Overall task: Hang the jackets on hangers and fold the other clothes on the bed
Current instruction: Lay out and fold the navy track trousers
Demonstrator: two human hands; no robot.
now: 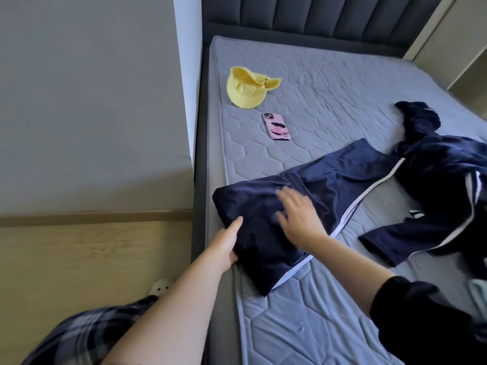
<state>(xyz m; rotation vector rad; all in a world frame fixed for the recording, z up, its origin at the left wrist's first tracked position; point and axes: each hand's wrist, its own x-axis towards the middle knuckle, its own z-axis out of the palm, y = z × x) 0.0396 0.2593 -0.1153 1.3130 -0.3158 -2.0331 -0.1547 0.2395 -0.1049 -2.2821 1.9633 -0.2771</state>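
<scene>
Partly folded, navy trousers (245, 201), white-striped

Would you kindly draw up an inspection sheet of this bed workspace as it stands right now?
Surface: grey quilted mattress, no sheet on it; dark padded headboard behind.
Job's things: folded navy garment with a white stripe, at the near left edge; crumpled navy garment at the right.
Clutter: yellow hat; pink-cased phone, screen down, apart from the clothes.
Grippers: left hand grips the folded garment's edge; right hand lies flat on it, fingers spread.
Cables: nothing seen.
Surroundings: grey wall; wooden floor; white slipper.
</scene>
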